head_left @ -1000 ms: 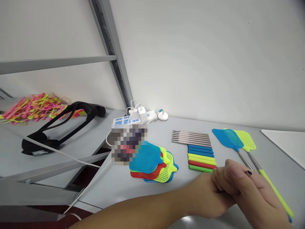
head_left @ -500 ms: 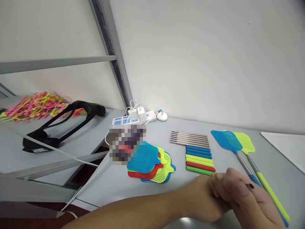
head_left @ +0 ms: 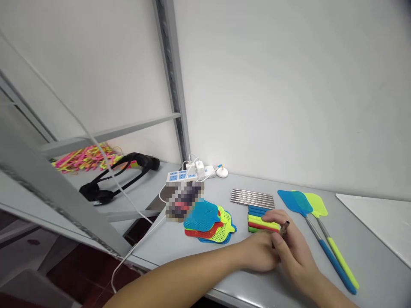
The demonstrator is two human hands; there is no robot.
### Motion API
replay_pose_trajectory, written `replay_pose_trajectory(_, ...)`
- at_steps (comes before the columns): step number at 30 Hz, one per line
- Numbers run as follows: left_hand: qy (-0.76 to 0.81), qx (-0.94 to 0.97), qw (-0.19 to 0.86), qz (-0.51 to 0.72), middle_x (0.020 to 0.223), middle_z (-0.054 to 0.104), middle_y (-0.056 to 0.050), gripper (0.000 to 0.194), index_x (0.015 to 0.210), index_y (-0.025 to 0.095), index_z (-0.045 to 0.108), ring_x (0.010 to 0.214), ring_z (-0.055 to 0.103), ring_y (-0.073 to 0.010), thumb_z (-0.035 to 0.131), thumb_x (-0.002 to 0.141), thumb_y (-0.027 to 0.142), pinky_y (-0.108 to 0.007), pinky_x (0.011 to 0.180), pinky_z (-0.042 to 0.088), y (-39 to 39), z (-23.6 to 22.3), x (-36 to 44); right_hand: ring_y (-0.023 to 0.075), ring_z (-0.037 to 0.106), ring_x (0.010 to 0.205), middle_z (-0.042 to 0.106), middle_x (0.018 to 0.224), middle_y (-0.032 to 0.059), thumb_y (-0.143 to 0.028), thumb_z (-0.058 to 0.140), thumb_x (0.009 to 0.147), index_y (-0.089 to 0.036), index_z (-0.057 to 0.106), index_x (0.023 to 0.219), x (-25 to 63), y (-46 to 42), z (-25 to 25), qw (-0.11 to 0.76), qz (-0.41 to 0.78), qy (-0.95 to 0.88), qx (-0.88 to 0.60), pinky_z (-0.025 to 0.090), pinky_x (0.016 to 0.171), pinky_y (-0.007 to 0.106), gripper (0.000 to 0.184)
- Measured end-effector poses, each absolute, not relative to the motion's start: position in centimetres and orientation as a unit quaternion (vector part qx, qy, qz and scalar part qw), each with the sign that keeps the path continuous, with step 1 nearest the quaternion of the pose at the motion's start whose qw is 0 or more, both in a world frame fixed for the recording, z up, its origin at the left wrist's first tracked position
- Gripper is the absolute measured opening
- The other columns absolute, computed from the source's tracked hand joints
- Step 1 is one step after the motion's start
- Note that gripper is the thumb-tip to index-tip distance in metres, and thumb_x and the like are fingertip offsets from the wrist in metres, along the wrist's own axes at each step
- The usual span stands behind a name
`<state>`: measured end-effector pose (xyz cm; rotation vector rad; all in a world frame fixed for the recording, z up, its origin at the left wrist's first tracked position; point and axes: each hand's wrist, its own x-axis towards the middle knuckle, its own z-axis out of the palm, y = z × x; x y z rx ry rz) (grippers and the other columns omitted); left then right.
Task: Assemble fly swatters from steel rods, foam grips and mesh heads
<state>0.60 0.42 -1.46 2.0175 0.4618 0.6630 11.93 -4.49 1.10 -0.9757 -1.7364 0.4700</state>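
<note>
My left hand (head_left: pixel 259 251) is closed in a fist beside my right hand, over the grey table; what it grips is hidden. My right hand (head_left: pixel 300 252) holds a short metal tube (head_left: pixel 284 228) between thumb and fingers, with the tube's open end sticking up. Its fingertips reach over the row of coloured handle grips (head_left: pixel 254 218), blue, yellow, red and green, partly covered by the hand. Just behind the grips lie several silver metal tubes (head_left: pixel 252 198) side by side. To the left is a fanned stack of fly swatter heads (head_left: pixel 201 217).
Two assembled fly swatters (head_left: pixel 321 231) lie at right, near a white board (head_left: pixel 375 218). At the back stand a power strip (head_left: pixel 181 175) with chargers and a round white base (head_left: pixel 221 172). A black headset-like frame (head_left: pixel 122 173) and a colourful pile (head_left: pixel 90 158) lie left behind metal rails.
My hands have moved left and a little apart, and my right fingers now extend toward the coloured grips. More of the metal tube shows above my thumb. The camera view has shifted.
</note>
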Motion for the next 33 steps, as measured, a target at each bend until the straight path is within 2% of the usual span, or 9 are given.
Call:
replay_pose_trajectory(3, 0.201, 0.762, 0.544, 0.29, 0.066, 0.05, 0.002, 0.017, 0.079, 0.019, 0.049, 0.06, 0.05, -0.0125, 0.051, 0.09, 0.032, -0.024, 0.055, 0.042, -0.1, 1.2, -0.6, 0.0306, 0.048, 0.12, 0.053, 0.122, 0.0121, -0.053, 0.03, 0.097, -0.023, 0.051, 0.126, 12.8, -3.9, 0.4, 0.565, 0.16, -0.707, -0.395, 0.044, 0.095, 0.046, 0.046)
replay_pose_trajectory(6, 0.224, 0.687, 0.606, 0.332, 0.062, 0.04, 0.007, 0.027, 0.09, 0.021, 0.042, 0.048, 0.037, -0.0083, 0.043, 0.094, 0.048, -0.02, 0.044, 0.031, -0.9, 4.0, -2.7, 0.0291, 0.05, 0.117, 0.052, 0.121, 0.012, -0.051, 0.022, 0.099, -0.023, 0.051, 0.123, 13.3, -3.2, -0.1, 0.6, 0.126, -0.683, -0.397, 0.042, 0.098, 0.05, 0.046)
replay_pose_trajectory(8, 0.24, 0.641, 0.627, 0.371, 0.065, 0.039, 0.008, 0.031, 0.099, 0.024, 0.038, 0.042, 0.029, -0.0056, 0.038, 0.095, 0.054, -0.018, 0.04, 0.025, -2.2, 5.0, -4.7, 0.0275, 0.051, 0.115, 0.053, 0.12, 0.0114, -0.042, 0.03, 0.1, -0.023, 0.052, 0.12, 13.0, -3.0, -0.2, 0.563, 0.109, -0.706, -0.416, 0.043, 0.097, 0.049, 0.035)
replay_pose_trajectory(10, 0.26, 0.586, 0.639, 0.425, 0.07, 0.04, 0.008, 0.036, 0.107, 0.026, 0.036, 0.038, 0.022, -0.0034, 0.027, 0.097, 0.059, -0.018, 0.038, 0.021, -4.2, 5.0, -6.9, 0.027, 0.051, 0.117, 0.053, 0.122, 0.0119, -0.035, 0.041, 0.098, -0.024, 0.054, 0.117, 12.2, -3.1, -0.3, 0.486, 0.085, -0.757, -0.429, 0.046, 0.095, 0.047, 0.026)
replay_pose_trajectory(12, 0.287, 0.453, 0.668, 0.516, 0.072, 0.041, 0.008, 0.043, 0.108, 0.026, 0.04, 0.036, 0.021, -0.0022, 0.026, 0.095, 0.065, -0.018, 0.037, 0.018, -6.5, 3.9, -9.1, 0.0272, 0.051, 0.119, 0.052, 0.126, 0.0127, -0.03, 0.047, 0.096, -0.024, 0.057, 0.117, 10.9, -3.5, -0.5, 0.403, 0.047, -0.811, -0.422, 0.048, 0.096, 0.046, 0.024)
replay_pose_trajectory(19, 0.458, 0.46, 0.59, 0.479, 0.063, 0.04, 0.009, 0.038, 0.106, 0.022, 0.049, 0.039, 0.023, -0.003, 0.049, 0.091, 0.057, -0.016, 0.037, 0.017, -10.6, 0.4, -13.4, 0.0303, 0.041, 0.133, 0.048, 0.144, 0.0144, -0.036, 0.044, 0.097, -0.018, 0.052, 0.135, 4.3, -2.6, 0.4, 0.201, -0.089, -0.904, -0.367, 0.04, 0.105, 0.047, 0.043)
replay_pose_trajectory(24, 0.488, 0.504, 0.56, 0.44, 0.06, 0.044, 0.007, 0.04, 0.11, 0.021, 0.054, 0.042, 0.03, -0.0067, 0.045, 0.093, 0.056, -0.018, 0.039, 0.027, -10.8, 1.0, -14.0, 0.0348, 0.033, 0.139, 0.04, 0.151, 0.0172, -0.042, 0.044, 0.096, -0.014, 0.052, 0.135, 1.2, -0.1, 0.4, 0.171, -0.087, -0.911, -0.366, 0.031, 0.109, 0.056, 0.048)
replay_pose_trajectory(27, 0.512, 0.532, 0.524, 0.424, 0.065, 0.053, 0.004, 0.04, 0.115, 0.021, 0.055, 0.046, 0.037, -0.0088, 0.042, 0.096, 0.053, -0.02, 0.042, 0.032, -10.8, 0.9, -14.3, 0.034, 0.035, 0.139, 0.045, 0.147, 0.0172, -0.039, 0.045, 0.097, -0.015, 0.059, 0.127, 1.3, -0.1, -0.1, 0.161, -0.085, -0.916, -0.358, 0.025, 0.11, 0.06, 0.041)
replay_pose_trajectory(33, 0.514, 0.561, 0.499, 0.415, 0.068, 0.058, 0.002, 0.041, 0.118, 0.02, 0.055, 0.05, 0.042, -0.0104, 0.041, 0.097, 0.052, -0.022, 0.048, 0.036, -11.0, 1.1, -14.3, 0.0268, 0.047, 0.13, 0.06, 0.133, 0.0127, -0.021, 0.04, 0.1, -0.018, 0.061, 0.121, 4.0, -2.2, -0.4, 0.173, -0.137, -0.923, -0.317, 0.02, 0.113, 0.057, 0.03)
